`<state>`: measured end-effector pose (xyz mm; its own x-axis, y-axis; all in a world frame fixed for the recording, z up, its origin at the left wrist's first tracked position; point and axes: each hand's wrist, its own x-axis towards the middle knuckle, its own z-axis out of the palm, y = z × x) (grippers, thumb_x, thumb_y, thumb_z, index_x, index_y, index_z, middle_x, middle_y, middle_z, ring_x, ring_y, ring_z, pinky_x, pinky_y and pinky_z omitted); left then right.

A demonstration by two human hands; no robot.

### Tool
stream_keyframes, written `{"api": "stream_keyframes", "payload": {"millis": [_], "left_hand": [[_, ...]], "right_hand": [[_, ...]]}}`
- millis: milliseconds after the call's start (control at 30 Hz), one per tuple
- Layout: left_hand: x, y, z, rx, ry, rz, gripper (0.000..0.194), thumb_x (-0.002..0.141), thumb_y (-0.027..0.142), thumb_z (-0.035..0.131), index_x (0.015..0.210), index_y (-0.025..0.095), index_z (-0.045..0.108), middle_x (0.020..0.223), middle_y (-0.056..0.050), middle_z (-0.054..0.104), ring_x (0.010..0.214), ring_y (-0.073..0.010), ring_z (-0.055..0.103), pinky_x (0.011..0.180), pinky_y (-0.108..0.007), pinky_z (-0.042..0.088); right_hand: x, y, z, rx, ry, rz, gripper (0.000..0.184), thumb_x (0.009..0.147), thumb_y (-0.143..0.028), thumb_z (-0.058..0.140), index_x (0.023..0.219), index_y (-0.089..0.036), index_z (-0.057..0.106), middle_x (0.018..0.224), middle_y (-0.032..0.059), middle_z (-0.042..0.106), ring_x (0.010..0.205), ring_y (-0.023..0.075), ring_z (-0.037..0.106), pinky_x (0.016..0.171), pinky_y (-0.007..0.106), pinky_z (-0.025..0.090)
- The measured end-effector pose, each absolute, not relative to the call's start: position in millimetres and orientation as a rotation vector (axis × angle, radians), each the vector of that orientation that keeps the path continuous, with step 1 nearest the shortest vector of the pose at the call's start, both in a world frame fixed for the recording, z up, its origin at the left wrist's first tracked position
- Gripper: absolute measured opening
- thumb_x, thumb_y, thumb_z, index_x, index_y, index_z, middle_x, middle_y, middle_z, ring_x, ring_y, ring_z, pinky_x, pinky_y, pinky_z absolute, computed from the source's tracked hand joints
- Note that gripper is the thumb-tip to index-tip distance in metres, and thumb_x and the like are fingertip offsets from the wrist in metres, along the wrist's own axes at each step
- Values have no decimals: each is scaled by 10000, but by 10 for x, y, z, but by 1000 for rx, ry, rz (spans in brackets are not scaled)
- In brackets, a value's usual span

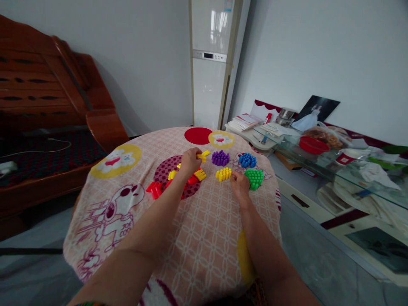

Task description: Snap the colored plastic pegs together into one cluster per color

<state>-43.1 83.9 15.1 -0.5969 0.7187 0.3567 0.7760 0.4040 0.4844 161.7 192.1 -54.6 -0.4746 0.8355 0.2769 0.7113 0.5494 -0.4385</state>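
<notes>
Over the left part of the round table, my left hand (190, 160) pinches a yellow pronged plastic toy piece (203, 156). Below it lies a loose pile of red pieces (155, 190) and yellow pieces (200, 174), partly hidden by my left hand and forearm. My right hand (240, 185) has its fingers closed at the right end of a yellow knobby cluster (223, 174), which rests on the cloth. Right beside that hand sits a green knobby cluster (254, 178). Farther back are a purple cluster (220, 158) and a blue cluster (247, 160).
A patterned pink cloth (204, 229) covers the table. To the right, a glass-topped cabinet (360, 187) holds papers, a red bowl (314, 145) and a photo (315, 111). A wooden bench (47, 97) stands left; a tall white air conditioner (208, 89) is behind.
</notes>
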Motion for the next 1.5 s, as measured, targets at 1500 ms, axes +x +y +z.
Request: {"api": "stream_keyframes", "payload": {"millis": [1500], "left_hand": [[197,847,-140,-1504,-2917,-1058,294,844,357,597,644,153,665,614,-52,680,686,-186,681,608,-232,475]], "right_hand": [[1629,1890,-482,-1258,-2339,415,372,876,-191,478,1147,-204,732,986,85,753,871,205,663,776,273,446]]}}
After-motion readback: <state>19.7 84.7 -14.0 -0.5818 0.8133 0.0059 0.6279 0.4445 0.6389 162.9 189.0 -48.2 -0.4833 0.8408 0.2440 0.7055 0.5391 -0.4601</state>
